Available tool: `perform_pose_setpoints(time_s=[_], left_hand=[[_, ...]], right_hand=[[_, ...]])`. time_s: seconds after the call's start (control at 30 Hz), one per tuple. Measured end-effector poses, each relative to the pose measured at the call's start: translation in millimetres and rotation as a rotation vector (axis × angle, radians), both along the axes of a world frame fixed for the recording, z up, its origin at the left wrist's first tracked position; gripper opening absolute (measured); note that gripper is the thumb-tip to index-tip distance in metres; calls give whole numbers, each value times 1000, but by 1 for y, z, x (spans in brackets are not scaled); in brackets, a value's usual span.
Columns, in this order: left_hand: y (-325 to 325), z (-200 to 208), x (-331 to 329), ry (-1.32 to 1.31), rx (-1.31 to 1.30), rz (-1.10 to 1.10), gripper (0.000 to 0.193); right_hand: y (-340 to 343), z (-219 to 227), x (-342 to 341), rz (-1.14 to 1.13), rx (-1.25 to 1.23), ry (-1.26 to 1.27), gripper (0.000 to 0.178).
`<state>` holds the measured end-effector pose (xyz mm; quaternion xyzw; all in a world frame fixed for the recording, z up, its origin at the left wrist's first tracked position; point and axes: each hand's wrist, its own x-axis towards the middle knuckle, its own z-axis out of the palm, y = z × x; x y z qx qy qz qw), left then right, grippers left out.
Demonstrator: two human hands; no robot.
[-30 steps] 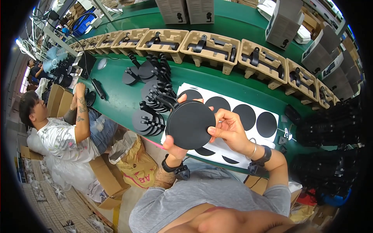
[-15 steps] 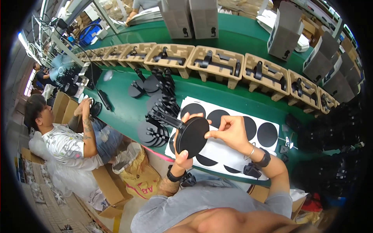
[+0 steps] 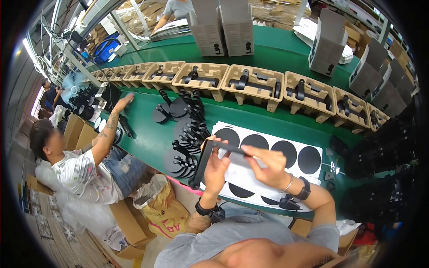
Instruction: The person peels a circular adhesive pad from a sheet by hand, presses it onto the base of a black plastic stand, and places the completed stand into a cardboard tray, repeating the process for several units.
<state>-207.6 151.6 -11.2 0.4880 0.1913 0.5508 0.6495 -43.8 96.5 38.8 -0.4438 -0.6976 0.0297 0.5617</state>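
Observation:
Tilted above the bench is a black stand (image 3: 203, 161) with a round base and a straight arm, its base now seen nearly edge-on. My left hand (image 3: 216, 174) grips it from below, fingers around the base. At the right end of the base, the bent fingers of my right hand (image 3: 270, 166) pinch its edge. Below them lies a white sheet (image 3: 249, 179) bearing rows of black round pads (image 3: 284, 154). Left of the sheet, several similar black stands (image 3: 179, 164) are piled with their arms raised.
A row of brown moulded trays (image 3: 254, 85) holding black parts curves across the green bench (image 3: 149, 145). Grey boxes (image 3: 237, 38) stand behind it. At left sits a co-worker (image 3: 80, 174), one arm over the bench. Small dark parts (image 3: 330, 176) lie right of the sheet.
The stand has turned from showing its round face to nearly edge-on, with its arm swung down toward me. My right hand has shifted onto its edge. The co-worker's arm has reached farther out.

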Motion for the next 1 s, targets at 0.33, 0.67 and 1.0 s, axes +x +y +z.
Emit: perform_pose_setpoints(time_s=[0.33,0.67,1.0], left_hand=[[-6,-25,-22,363,-105,-296,13],[-27,-24,1,796,573,-33,25],[-38,-47,18,831,715,104,18]], right_hand=[[21,7,25,100,-420,783,32],[221,38,86,-361,-398,154,30],[329,-2,78,-579,-671,-274,17]])
